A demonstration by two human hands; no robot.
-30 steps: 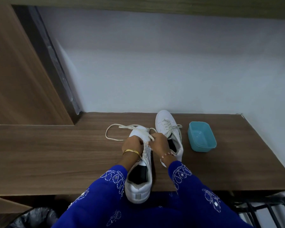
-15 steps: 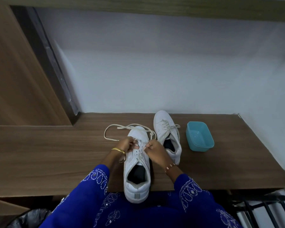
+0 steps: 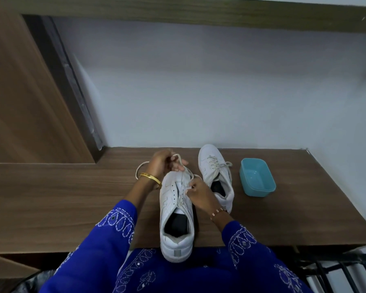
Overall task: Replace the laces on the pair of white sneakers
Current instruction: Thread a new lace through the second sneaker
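A white sneaker (image 3: pixel 173 210) lies on the wooden shelf (image 3: pixel 72 204) with its heel hanging over the front edge. Its off-white lace (image 3: pixel 183 166) is partly pulled out. My left hand (image 3: pixel 164 163) holds the lace beyond the toe, and a loop of it trails on the wood to the left. My right hand (image 3: pixel 199 193) pinches the lace at the eyelets near the middle of the tongue. The second white sneaker (image 3: pixel 215 166) lies just to the right, still laced and with a bow.
A teal plastic tub (image 3: pixel 257 176) sits to the right of the shoes. A wooden panel (image 3: pixel 30 102) rises at the left, a pale wall stands behind. A black rack (image 3: pixel 334 269) and a dark bag (image 3: pixel 30 282) lie below the shelf.
My left hand has moved away from the eyelets to beyond the toe, drawing the lace out. My right hand stays at the eyelets.
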